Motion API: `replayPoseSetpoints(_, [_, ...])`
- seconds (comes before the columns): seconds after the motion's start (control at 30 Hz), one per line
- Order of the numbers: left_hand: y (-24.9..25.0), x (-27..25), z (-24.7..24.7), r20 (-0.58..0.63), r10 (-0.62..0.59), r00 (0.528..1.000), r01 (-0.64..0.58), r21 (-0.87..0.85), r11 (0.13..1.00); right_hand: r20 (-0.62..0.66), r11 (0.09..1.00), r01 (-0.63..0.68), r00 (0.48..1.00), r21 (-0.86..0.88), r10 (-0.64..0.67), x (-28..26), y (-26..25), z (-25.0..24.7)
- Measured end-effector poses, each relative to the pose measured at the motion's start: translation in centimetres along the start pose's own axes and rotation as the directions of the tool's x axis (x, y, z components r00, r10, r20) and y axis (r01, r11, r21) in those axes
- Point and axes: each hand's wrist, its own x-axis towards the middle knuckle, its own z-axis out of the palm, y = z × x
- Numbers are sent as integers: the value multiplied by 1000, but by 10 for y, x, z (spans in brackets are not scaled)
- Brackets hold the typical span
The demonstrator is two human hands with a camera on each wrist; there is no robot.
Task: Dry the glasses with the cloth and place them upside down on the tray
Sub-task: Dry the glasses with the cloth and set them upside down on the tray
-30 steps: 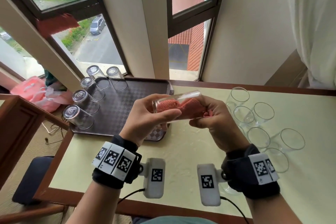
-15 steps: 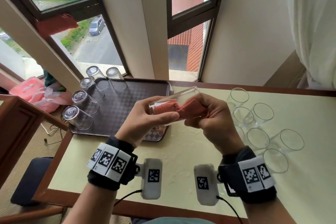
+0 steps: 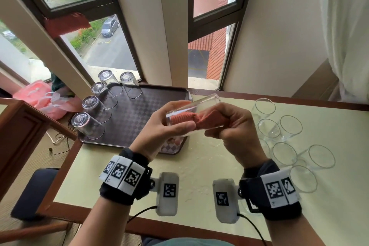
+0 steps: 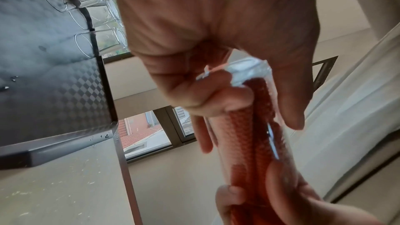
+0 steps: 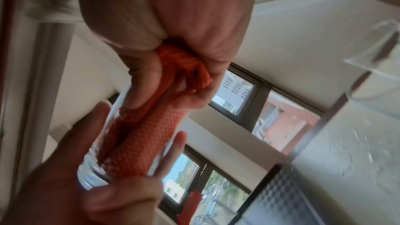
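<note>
My left hand (image 3: 169,126) grips a clear glass (image 3: 199,107) by its base, held on its side above the tray's near right corner. An orange cloth (image 3: 185,119) is stuffed inside it. My right hand (image 3: 229,126) pinches the bunched end of the cloth at the glass's mouth. In the left wrist view the glass (image 4: 268,143) shows the cloth (image 4: 244,143) filling it. In the right wrist view my fingers (image 5: 140,83) clamp the cloth (image 5: 147,136). Several glasses (image 3: 87,126) stand upside down along the left side of the dark tray (image 3: 139,118).
Several upright glasses (image 3: 283,152) stand grouped on the right of the pale green table (image 3: 199,168). A window and wall lie behind the table. A pink bag (image 3: 40,98) sits past the table's left edge.
The glass has tilted, its mouth end now raised higher toward the window. Both hands shifted slightly while the cloth stays inside.
</note>
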Motion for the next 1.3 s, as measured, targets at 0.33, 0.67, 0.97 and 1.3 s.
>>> replayPoseSetpoints(0.33, [-9,-5,4,-55,263,963,-237,292,927,41,985,-150,988,85,147,6,-4,-5])
replayPoseSetpoints(0.67, [-3,-5,3,-130,104,986,-94,74,993,18,999,-49,999,-20,50,6,-1,6])
replayPoseSetpoints(0.97, [-7,-8,4,-61,228,972,-215,172,961,-32,986,-53,998,159,59,4,1,5])
replayPoseSetpoints(1.3, [-7,-11,-1,-48,301,953,-272,313,910,52,990,-109,993,90,105,2,0,5])
